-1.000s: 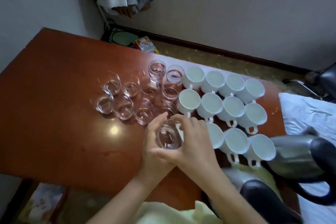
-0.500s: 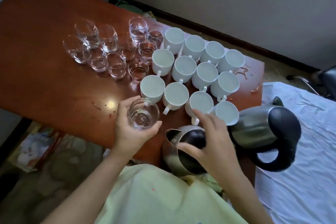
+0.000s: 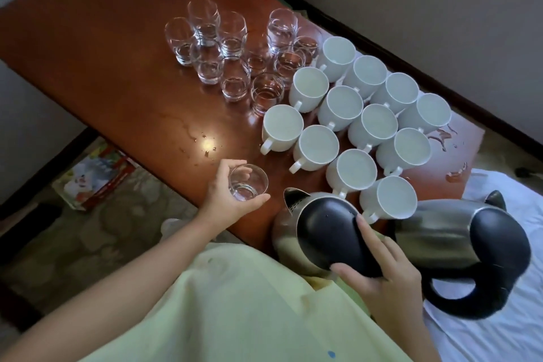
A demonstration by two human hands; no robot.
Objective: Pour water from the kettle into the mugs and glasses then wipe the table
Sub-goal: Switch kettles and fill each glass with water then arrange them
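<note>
Half a second ago the right hand [image 3: 382, 276] was only reaching over the near kettle [image 3: 329, 232]; now its fingers are spread on the black lid, the thumb under the lid's near end, so it grips the kettle from the top. The kettle's spout points toward the glass in hand [image 3: 248, 182]. The left hand [image 3: 227, 194] holds this glass as before, the fingers and thumb curled around its wall, at the near edge of the table [image 3: 102, 47]. One second ago both hands were together on that glass. The glass has only a little water at the bottom, as far as I can see.

I count twelve white mugs [image 3: 351, 172] standing in slanted rows on the right part of the table, all upright, handles toward the person. Left of them stands a cluster of glasses [image 3: 232, 38]; I count about eleven, but they overlap and are transparent, so the number is not sure. With the one in the hand that makes about twelve.

There are two kettles: the near one under the right hand, and a second kettle [image 3: 458, 238] to the right of it, beside the white cloth [image 3: 499, 332]. Small drops of water [image 3: 205, 144] lie on the table in front of the left hand, and more spilled water [image 3: 443, 137] is at the far right corner.
</note>
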